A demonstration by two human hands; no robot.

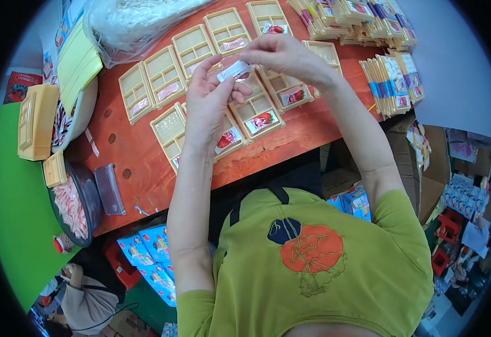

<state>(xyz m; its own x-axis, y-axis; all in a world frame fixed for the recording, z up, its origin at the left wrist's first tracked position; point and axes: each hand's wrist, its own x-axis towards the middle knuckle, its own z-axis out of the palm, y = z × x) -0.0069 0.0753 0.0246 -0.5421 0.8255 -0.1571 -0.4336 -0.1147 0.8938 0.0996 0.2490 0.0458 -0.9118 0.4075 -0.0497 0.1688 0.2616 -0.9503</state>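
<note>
Over the tray rows, my left hand pinches a small white packet between thumb and fingers. My right hand has its fingertips closed at the packet's right end. Beneath and around both hands lie several cream plastic compartment trays in rows. Strawberry-printed pieces sit in the small compartments of some nearer trays. In several farther trays there are plain pink pieces instead. My left hand and forearm partly cover the trays in the near row.
The trays rest on a red wooden table. Stacked, banded trays stand at the right. A clear plastic bag lies far left, near yellow sheets. A dark tub holds pink strips. Another person is at lower left.
</note>
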